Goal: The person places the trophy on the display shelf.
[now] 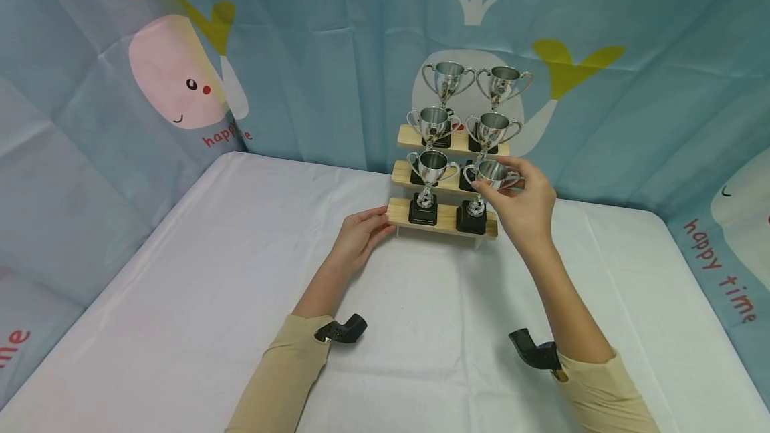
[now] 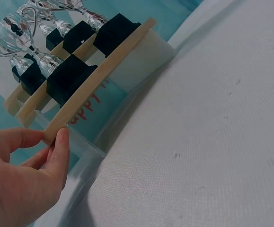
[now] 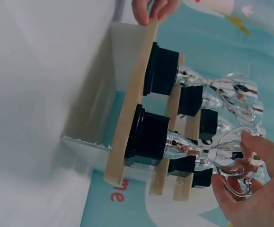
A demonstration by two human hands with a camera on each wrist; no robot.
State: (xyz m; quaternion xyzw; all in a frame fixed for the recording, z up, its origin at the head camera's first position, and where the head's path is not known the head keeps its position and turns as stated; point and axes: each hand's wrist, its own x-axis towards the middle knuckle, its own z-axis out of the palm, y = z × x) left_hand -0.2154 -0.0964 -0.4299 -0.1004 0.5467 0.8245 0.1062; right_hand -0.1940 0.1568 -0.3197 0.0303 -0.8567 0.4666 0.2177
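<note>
A three-tier wooden display stand [image 1: 448, 217] holds several silver trophy cups on black square bases, two to a tier. My left hand [image 1: 359, 236] pinches the left end of the lowest wooden shelf [image 2: 82, 98] between thumb and fingers. At the front right, my right hand [image 1: 529, 202] holds the cup of a trophy [image 3: 184, 146] by its bowl and handle. That trophy's base sits on the lowest shelf near its right end. Beside it stands the front left trophy [image 1: 428, 179], upright. The right hand's fingers partly hide the held cup.
A white cloth covers the table [image 1: 240, 272] under the stand. Behind it hangs a blue curtain [image 1: 313, 52] with printed whales and lettering. The upper tiers carry more trophies [image 1: 499, 85], close together. Both wrists wear black camera mounts [image 1: 343, 330].
</note>
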